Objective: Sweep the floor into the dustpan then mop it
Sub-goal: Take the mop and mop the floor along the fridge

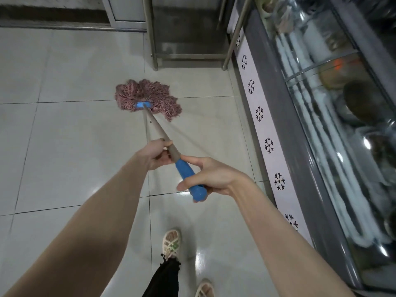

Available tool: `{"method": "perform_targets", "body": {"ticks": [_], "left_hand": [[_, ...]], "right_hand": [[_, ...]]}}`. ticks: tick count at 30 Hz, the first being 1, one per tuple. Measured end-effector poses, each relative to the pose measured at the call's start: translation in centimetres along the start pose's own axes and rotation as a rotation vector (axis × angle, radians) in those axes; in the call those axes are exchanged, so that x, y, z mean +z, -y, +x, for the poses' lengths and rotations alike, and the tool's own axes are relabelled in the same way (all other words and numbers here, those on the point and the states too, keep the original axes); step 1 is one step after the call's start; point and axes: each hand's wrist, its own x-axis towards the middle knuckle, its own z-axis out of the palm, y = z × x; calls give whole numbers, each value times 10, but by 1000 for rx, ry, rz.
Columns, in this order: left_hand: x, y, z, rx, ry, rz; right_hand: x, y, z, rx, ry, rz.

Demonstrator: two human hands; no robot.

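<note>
Glossy pale floor tiles (64,136) are filling the head view, beside a glass display counter (321,125). I am watching the left hand (157,154) curling round the mop's grey shaft (158,129), the right hand (211,176) just behind wrapping the blue handle end (187,176). The pink string mop head (147,99) is lying splayed on the tiles well ahead of both grips, the shaft pointing forward and slightly left, the left hand nearer it.

1. The display case (334,129) on the right is smeared by blur and glare, and I cannot make out what sits behind its glass.
2. The mop handle (159,130) is hidden where it passes through the left hand (158,154), and the right hand (212,177) covers part of its blue grip.
3. One sandal (204,289) is cut by the bottom edge.
4. The metal rack (151,39) runs off the top edge.
</note>
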Motion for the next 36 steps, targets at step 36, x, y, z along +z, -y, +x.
{"method": "perform_targets", "body": {"ticks": [36], "left_hand": [[227, 287, -139, -88, 287, 351]], "right_hand": [[-4, -297, -275, 60, -227, 382]]}}
